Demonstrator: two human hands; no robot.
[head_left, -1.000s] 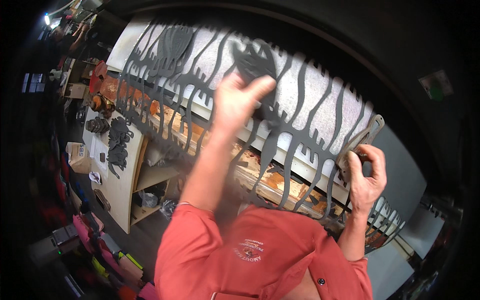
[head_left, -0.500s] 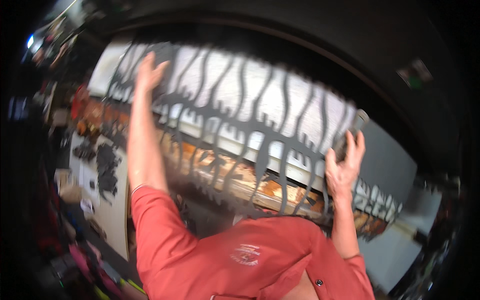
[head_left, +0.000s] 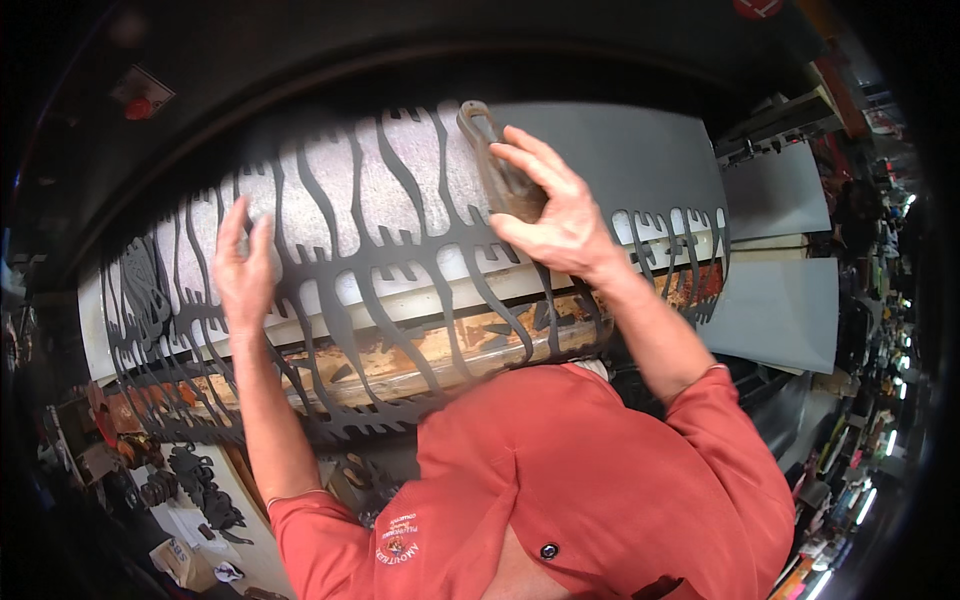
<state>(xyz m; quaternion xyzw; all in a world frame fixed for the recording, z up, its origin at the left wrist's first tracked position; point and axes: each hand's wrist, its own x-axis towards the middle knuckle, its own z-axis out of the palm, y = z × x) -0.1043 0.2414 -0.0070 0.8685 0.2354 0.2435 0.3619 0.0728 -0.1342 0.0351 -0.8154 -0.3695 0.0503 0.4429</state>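
A dark grey sheet (head_left: 620, 150), cut through in rows of wavy openings, lies over a pale board (head_left: 330, 190). At the edge of its uncut part stands a narrow metal cutting die (head_left: 478, 125) with a rounded loop end. My right hand (head_left: 560, 220) has its thumb and fingers around the die, whose near end they partly hide. To the left, my left hand (head_left: 247, 275) hovers over the cut strips, slightly blurred, fingers apart and nothing in them. Farther left, a pile of grey cut pieces (head_left: 145, 285) rests on the board.
A dark machine beam (head_left: 400, 70) spans the far side above the board. Strips of the sheet hang over the worn near edge (head_left: 440, 355), close to my body. Grey panels (head_left: 780, 310) stand at the right. A side table (head_left: 240, 480) at lower left bears dark pieces.
My view has swung round. My left hand has left the pile of cut pieces and come right over the strips. The right hand stays at the die beside the uncut part.
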